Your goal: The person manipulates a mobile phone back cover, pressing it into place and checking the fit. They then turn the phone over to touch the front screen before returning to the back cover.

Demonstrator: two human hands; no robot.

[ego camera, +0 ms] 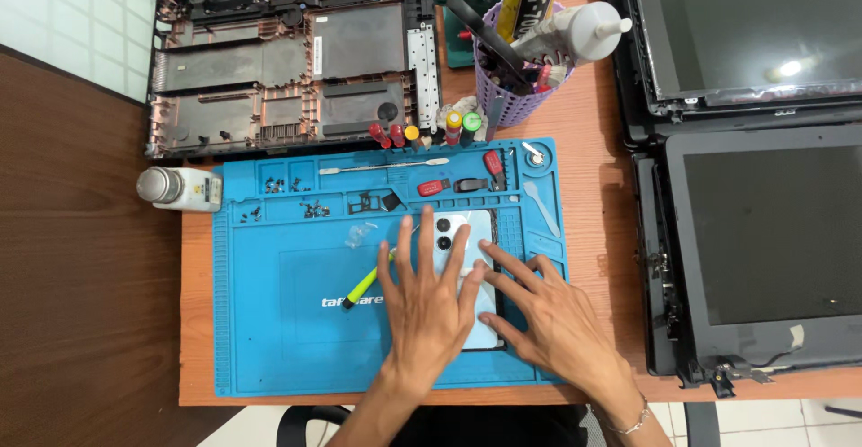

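A pale blue smartphone [474,232] lies back-up on a blue repair mat [269,321], its camera lenses toward the far side. My left hand [426,308] lies flat on the phone's left half, fingers spread. Pressing flat on the phone's right side and lower edge is my right hand [543,317], which partly overlaps the left hand's fingers. A yellow-green tool [364,285] lies on the mat just left of my left hand. Most of the phone's middle is hidden under both hands.
Small screws [296,206], a red tool [433,187] and a white spudger [541,209] lie in the mat's trays. A laptop base shell [287,61] sits behind, a white bottle [180,188] at left, a purple tool cup [516,97] behind, and laptop screens [763,232] at right.
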